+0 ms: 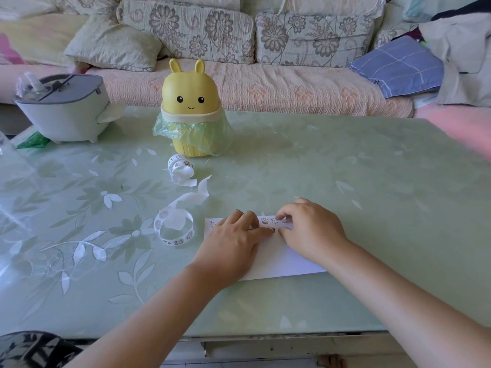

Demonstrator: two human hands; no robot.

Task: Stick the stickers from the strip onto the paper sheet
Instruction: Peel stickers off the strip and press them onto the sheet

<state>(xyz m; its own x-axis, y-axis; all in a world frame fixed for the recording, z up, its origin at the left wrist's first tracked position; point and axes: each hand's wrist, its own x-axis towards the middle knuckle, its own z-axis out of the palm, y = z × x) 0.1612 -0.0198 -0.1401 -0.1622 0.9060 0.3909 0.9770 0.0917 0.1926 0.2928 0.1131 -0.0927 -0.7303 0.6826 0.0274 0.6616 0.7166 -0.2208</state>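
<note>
A white paper sheet point(287, 264) lies flat on the green table, with a row of small cartoon stickers point(269, 221) along its far edge. My left hand point(233, 243) rests flat on the sheet, its fingertips pressing a sticker point(271, 229) down. My right hand point(308, 229) lies on the sheet's right part, fingers curled, touching the same sticker area. A curled sticker strip point(174, 229) sits left of the sheet, and a second curl of the strip point(180, 168) lies farther back.
A yellow bunny-shaped bin point(190, 110) with a green bag stands at the table's back. A grey appliance point(63, 107) sits at the back left. A sofa with cushions point(239, 35) runs behind the table. The table's front edge point(265, 334) is near me.
</note>
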